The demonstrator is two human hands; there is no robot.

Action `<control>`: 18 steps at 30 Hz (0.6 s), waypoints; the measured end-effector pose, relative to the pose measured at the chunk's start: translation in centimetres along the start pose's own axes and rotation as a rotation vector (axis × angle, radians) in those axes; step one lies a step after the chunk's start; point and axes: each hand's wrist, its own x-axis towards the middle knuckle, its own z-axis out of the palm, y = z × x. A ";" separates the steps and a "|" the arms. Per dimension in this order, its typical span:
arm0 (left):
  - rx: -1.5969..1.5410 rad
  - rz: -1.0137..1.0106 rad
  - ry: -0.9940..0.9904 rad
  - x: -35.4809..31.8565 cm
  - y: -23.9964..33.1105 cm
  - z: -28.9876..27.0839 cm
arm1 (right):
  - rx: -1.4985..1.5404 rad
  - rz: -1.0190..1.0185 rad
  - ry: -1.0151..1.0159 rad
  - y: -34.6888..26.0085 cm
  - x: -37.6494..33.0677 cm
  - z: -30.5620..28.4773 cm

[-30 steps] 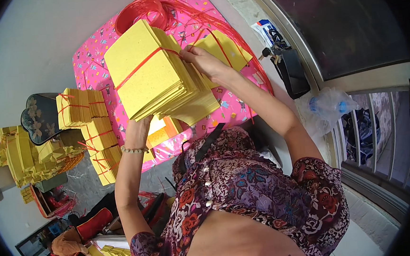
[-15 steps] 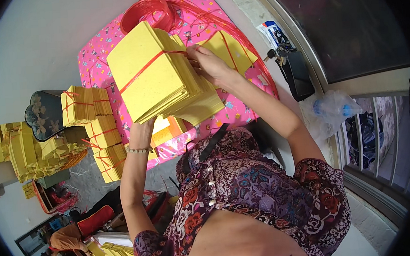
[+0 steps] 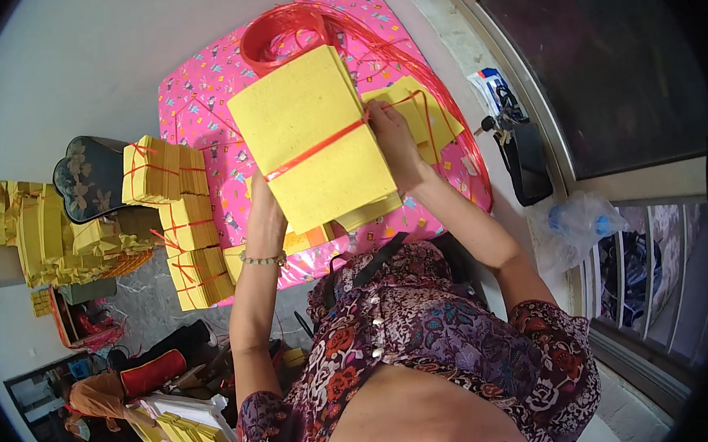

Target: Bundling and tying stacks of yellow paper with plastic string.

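A thick stack of yellow paper sheets (image 3: pixel 306 117) is held up over the pink table, its broad face turned toward me. A flat red strap (image 3: pixel 316 151) crosses its middle. My left hand (image 3: pixel 265 207) grips the stack's left side, its fingers hidden behind the sheets. At the right edge my right hand (image 3: pixel 398 140) is closed on the red strap, where a loose end loops away to the right. More yellow sheets (image 3: pixel 437 121) lie on the table beyond my right hand.
A coil of red strapping (image 3: pixel 256 47) rests on the patterned pink tabletop (image 3: pixel 197 88). Strapped yellow bundles (image 3: pixel 197 273) stand along its left edge by a dark chair back (image 3: pixel 88 178). Keys (image 3: pixel 499 124) and a black case (image 3: pixel 527 168) lie by the window. Another person (image 3: pixel 95 397) is at lower left.
The stack has turned from a tilted pose to face me more squarely and moved right. Both hands moved with it. The strap's loose end now loops out beside my right hand.
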 end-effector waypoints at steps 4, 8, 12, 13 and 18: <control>0.034 0.071 -0.007 -0.8 0.0 2.0 | 0.001 -0.083 0.027 -0.6 0.4 0.2; 0.073 0.169 0.000 0.5 0.7 1.7 | 0.011 -0.100 -0.010 -1.5 1.0 1.3; 0.120 0.268 0.009 2.5 1.0 1.6 | -0.104 -0.188 -0.015 -2.9 1.9 2.2; 0.130 0.296 0.018 2.7 1.4 1.7 | -0.108 -0.189 -0.028 -3.7 1.4 3.8; 0.188 0.268 0.091 2.6 3.8 5.0 | -0.159 -0.390 -0.113 -5.7 3.7 5.1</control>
